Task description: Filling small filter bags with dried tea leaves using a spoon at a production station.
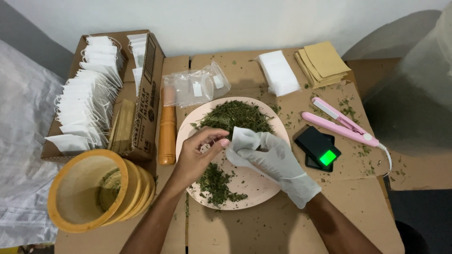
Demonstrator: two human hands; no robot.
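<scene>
My bare left hand (200,153) pinches the edge of a small white filter bag (244,138) with thumb and fingers. My right hand (278,162), in a white glove, holds the same bag from the other side. Both hands hover over a pale pink plate (263,190) that carries a heap of dried green herb (235,115) at its far side and a smaller pile (215,181) near me.
A cardboard box (150,84) of filled white bags stands left, an orange wooden pestle (166,131) beside it, a yellow mortar (89,190) lying on its side at front left. Clear plastic bags (195,87), a white bag stack (278,73), tan envelopes (324,63), a pink sealer iron (341,124), a black scale (318,146).
</scene>
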